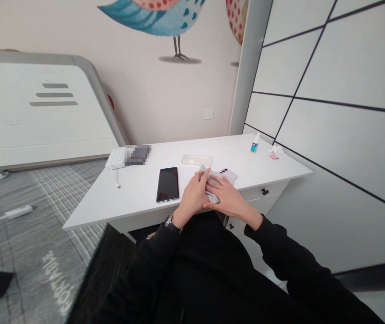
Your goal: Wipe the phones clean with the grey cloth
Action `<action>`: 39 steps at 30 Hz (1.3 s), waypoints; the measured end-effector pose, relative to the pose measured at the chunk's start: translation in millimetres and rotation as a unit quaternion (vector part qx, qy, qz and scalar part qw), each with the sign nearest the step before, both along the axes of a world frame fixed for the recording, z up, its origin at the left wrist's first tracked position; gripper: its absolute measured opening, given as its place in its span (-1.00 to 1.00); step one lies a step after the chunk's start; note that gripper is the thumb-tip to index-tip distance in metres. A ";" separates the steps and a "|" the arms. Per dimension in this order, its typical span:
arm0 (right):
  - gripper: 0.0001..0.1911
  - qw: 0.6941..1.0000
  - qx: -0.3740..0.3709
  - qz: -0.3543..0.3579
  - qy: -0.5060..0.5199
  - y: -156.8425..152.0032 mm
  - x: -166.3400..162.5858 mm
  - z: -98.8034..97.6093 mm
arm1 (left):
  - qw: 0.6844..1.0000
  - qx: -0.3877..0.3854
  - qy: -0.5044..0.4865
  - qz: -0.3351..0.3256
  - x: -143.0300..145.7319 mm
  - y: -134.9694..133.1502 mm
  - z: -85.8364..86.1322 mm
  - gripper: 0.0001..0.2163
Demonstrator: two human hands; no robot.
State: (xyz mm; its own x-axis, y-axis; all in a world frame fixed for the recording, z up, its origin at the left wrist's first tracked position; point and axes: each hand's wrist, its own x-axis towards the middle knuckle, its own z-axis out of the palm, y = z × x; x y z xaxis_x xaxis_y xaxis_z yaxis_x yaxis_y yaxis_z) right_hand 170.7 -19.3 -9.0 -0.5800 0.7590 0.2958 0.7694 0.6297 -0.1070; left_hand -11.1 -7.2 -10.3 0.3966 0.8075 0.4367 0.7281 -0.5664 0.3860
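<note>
My left hand (194,194) and my right hand (228,196) meet over a light grey cloth (214,198) at the front edge of the white desk (138,191). The fingers of both hands are closed on the cloth, which is bunched beneath them. Just right of the cloth, partly covered by it, lies a pale lilac phone (232,174) with its camera lenses facing up. Left of my hands a black-screened phone (168,184) rests flat. Behind them lies a clear phone case (197,159).
At the back right stand a small spray bottle (255,143) and a pink slip (274,156) beside crumpled white scraps (277,150). A white charger-like block (116,159) and a blurred dark item (138,155) lie at the back left. A drawer knob (264,191) juts from the desk front.
</note>
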 end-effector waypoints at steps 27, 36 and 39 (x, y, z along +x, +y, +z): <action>-0.17 0.998 -0.002 -0.058 0.015 -1.0 17.2 -6.0 | 1.000 0.000 -0.001 -0.001 1.5 -2.3 2.6 -0.27; -0.22 0.991 0.009 -0.131 0.036 10.4 34.6 -0.9 | 1.000 0.006 -0.004 0.001 2.9 -2.1 3.3 -0.17; -0.19 0.998 -0.004 -0.064 0.017 2.0 23.3 -5.2 | 1.000 0.003 -0.005 0.001 2.4 -2.3 3.0 -0.29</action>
State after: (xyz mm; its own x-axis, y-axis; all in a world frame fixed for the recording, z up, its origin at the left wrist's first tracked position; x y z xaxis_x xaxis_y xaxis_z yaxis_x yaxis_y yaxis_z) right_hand 194.0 -17.3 -14.2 -0.4680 0.8283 0.3079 0.8392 0.5258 -0.1388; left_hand -8.7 -9.5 -7.3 0.3913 0.8055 0.4451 0.7252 -0.5676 0.3897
